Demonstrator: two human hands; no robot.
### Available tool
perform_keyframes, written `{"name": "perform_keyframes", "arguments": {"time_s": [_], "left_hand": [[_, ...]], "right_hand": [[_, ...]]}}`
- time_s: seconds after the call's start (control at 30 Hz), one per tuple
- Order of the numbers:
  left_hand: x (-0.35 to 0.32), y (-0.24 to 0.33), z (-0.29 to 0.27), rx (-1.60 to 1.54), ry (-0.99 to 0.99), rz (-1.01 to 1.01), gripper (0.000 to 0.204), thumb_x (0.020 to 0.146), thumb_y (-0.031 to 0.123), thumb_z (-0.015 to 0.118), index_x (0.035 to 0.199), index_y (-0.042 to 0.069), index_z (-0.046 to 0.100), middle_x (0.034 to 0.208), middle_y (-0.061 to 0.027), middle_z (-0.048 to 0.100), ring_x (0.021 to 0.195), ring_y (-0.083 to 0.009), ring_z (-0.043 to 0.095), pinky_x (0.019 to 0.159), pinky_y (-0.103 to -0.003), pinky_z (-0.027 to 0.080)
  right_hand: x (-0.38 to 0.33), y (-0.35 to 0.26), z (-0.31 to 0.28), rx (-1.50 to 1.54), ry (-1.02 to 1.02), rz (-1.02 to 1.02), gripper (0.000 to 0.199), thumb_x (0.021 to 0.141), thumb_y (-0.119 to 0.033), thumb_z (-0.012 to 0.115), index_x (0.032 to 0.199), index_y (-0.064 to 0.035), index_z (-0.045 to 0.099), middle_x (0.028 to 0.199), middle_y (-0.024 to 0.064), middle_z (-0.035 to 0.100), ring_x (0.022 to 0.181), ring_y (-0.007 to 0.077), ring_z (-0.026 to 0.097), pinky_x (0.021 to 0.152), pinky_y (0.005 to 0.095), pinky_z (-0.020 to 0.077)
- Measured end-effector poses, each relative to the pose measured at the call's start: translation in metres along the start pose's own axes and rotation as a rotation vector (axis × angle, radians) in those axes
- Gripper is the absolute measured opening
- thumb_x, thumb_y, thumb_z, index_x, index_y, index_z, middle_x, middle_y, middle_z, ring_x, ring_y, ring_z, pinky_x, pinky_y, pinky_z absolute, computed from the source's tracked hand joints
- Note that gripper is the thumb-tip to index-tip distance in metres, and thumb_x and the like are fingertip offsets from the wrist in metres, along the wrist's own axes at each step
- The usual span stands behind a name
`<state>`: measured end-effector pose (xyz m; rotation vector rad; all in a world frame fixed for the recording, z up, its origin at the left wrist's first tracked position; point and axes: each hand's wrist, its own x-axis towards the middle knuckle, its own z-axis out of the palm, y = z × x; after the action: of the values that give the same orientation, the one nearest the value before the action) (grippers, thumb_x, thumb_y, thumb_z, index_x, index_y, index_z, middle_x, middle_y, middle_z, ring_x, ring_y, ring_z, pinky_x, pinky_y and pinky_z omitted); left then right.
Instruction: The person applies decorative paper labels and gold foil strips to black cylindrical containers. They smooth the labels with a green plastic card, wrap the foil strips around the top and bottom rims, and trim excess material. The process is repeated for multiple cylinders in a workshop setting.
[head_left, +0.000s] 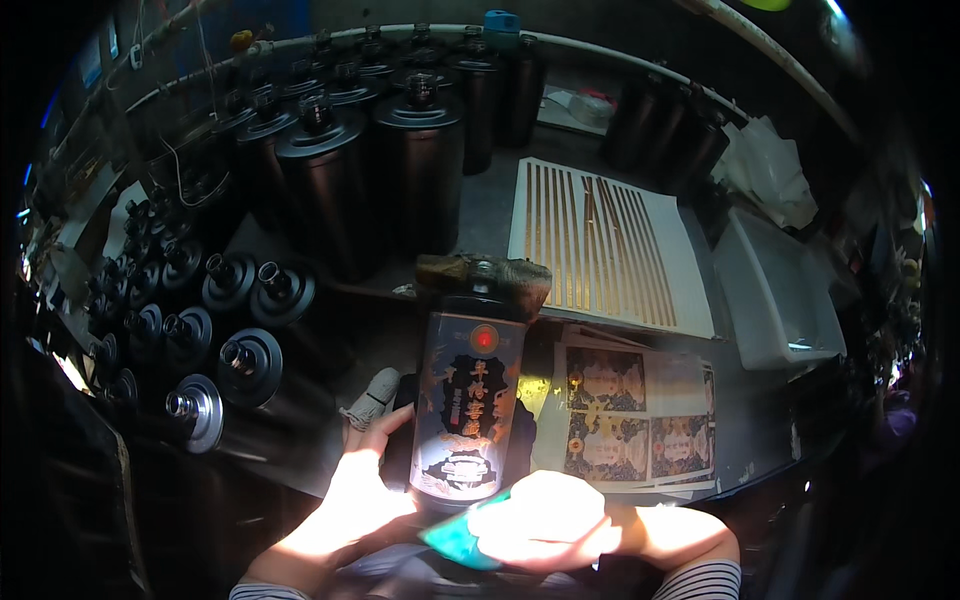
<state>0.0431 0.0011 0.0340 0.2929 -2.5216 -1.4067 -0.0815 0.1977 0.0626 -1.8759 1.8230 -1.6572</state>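
A dark bottle (468,400) with a large printed label lies in front of me, its neck pointing away over a notched wooden rest (530,280). Against its lower left side is my left hand (365,490), thumb along the edge and a white cover on one finger; the rest of its fingers are partly hidden by the bottle. My right hand (545,520) grips a flat teal scraper (465,540) at the bottle's near end, by the label's lower edge. Bright light washes out both hands.
Beside the bottle on the right lie printed label sheets (640,415), and beyond them a white sheet of gold strips (610,245). A white plastic bin (780,290) and crumpled white plastic (765,170) are far right. Dark bottles (420,160) crowd the back; more bottles (250,365) stand at left.
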Motion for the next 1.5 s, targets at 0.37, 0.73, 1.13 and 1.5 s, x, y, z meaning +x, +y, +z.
{"name": "perform_keyframes", "arguments": {"time_s": [0.37,0.73,1.13,1.5], "left_hand": [[0.0,-0.004,0.002,0.125,-0.135,-0.032,0.067,0.077,0.017,0.065,0.136,0.007,0.035,0.14,-0.0242,0.027,0.13,-0.0396,0.025,0.106,-0.045,0.027],[0.0,-0.005,0.005,0.345,-0.042,0.1,0.059,0.077,0.011,0.064,0.131,0.002,0.041,0.133,-0.0264,0.036,0.12,-0.0406,0.04,0.096,-0.046,0.039],[-0.007,-0.003,-0.017,0.204,-0.14,0.114,0.08,0.066,0.027,0.073,0.132,-0.001,0.037,0.135,-0.0259,0.033,0.126,-0.0415,0.03,0.106,-0.05,0.022],[-0.01,-0.039,-0.026,-0.318,0.097,0.128,0.045,0.084,0.004,0.046,0.129,-0.001,0.045,0.132,-0.0168,0.046,0.122,-0.0277,0.046,0.106,-0.039,0.031]], "right_hand": [[-0.089,0.041,-0.004,-0.198,-0.011,0.158,0.031,0.078,-0.01,0.066,0.107,-0.0032,0.059,0.087,0.0122,0.064,0.077,0.0233,0.062,0.073,0.032,0.0493],[0.002,0.018,-0.013,-0.163,0.083,-0.102,0.027,0.083,-0.009,0.061,0.107,0.0014,0.058,0.089,0.0092,0.064,0.068,0.0208,0.062,0.065,0.0255,0.051],[0.022,0.004,-0.002,-0.291,-0.068,-0.031,0.038,0.076,-0.009,0.069,0.11,0.0007,0.056,0.095,0.0099,0.065,0.08,0.0226,0.064,0.073,0.0328,0.0527],[0.001,-0.063,0.045,-0.104,-0.176,-0.036,0.024,0.081,-0.01,0.063,0.099,0.0046,0.063,0.087,0.0121,0.065,0.071,0.0215,0.063,0.063,0.027,0.0515]]}}
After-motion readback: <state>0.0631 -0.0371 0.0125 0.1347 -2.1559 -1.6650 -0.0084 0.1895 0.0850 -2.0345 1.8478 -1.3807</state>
